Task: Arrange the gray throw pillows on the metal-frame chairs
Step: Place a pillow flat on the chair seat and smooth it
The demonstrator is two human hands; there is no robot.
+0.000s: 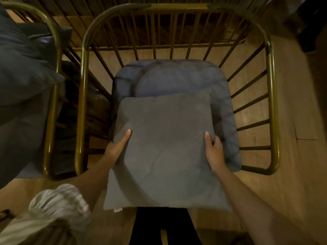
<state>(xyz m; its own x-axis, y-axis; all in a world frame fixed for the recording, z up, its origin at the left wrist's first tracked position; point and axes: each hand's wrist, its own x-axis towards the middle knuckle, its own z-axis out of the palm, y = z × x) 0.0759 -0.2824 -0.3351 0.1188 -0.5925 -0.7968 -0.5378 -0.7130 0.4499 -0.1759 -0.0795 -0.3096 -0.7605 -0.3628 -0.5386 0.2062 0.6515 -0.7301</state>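
Observation:
A square gray throw pillow [164,152] fills the middle of the head view, held flat over the front of a brass metal-frame chair [271,103]. My left hand [117,147] grips its left edge, thumb on top. My right hand [215,151] grips its right edge the same way. The chair's blue-gray seat cushion [177,78] lies under the pillow, its far half showing. The pillow's near edge hangs past the seat front, above my legs.
A second metal-frame chair [53,96] stands close on the left, carrying dark gray pillows [23,68]. Wooden floor [300,165] surrounds both chairs. The chair's spindle back and sides ring the seat. A dark object [311,23] sits at the far right.

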